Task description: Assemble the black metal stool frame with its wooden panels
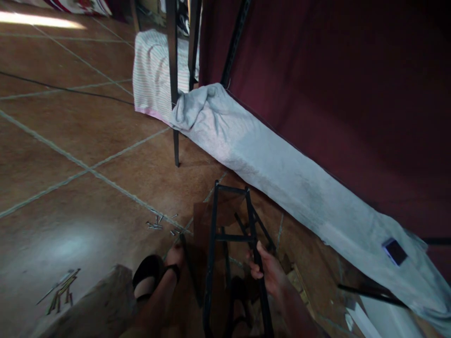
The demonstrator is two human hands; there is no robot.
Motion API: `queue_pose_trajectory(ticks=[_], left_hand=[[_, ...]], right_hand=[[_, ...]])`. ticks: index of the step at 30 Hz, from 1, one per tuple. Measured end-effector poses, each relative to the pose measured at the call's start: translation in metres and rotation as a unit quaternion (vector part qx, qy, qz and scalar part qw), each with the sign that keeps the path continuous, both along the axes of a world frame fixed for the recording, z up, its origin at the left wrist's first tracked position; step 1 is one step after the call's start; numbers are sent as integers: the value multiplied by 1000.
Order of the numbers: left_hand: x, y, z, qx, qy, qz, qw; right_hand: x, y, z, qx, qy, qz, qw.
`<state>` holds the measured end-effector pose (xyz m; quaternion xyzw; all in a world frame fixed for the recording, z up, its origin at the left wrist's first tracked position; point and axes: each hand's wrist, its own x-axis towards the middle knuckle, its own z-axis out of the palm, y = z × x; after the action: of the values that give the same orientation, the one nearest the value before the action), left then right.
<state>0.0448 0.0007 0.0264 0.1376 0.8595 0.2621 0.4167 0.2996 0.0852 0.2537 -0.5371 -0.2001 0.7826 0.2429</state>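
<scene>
A black metal frame with two long side rails and crossbars stands before me, tilted. My right hand is closed around its right rail, with the thumb on top. My left hand, with a dark strap at the wrist, is low over the floor. It is beside a thin dark bar and close to loose screws. Its fingers are dim and partly hidden, so I cannot tell whether it grips anything. A brown flat panel is seen behind the frame's left rail.
Longer bolts lie on the tiled floor at lower left, near my shoe. A grey cloth covers a long ledge, with a phone on it. A dark upright leg and maroon curtain stand behind. A cable crosses the floor.
</scene>
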Motion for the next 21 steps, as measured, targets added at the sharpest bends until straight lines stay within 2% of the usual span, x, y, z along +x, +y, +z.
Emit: queue_pose_trajectory(ticks=[4,8,11,13,15,18,21], left_hand=[[-8,59,48,106,-46,49,992],[-20,120,115,246,-113,55,961],[-27,144,163,299,-193,38,934],[-27,149,188,303,-248,17,920],[-22,148,205,292,-287,-1,912],[-8,136,218,260,-310,-9,914],[6,112,228,222,-310,-14,924]], right_hand=[[-1,-1,2,-1,16,-5,1000],[0,0,6,-21,22,-4,1000],[-1,2,12,-38,29,-3,999],[-2,4,16,-48,31,0,998],[-4,7,20,-57,40,4,998],[-5,10,25,-71,71,8,995],[-6,12,30,-89,86,5,992]])
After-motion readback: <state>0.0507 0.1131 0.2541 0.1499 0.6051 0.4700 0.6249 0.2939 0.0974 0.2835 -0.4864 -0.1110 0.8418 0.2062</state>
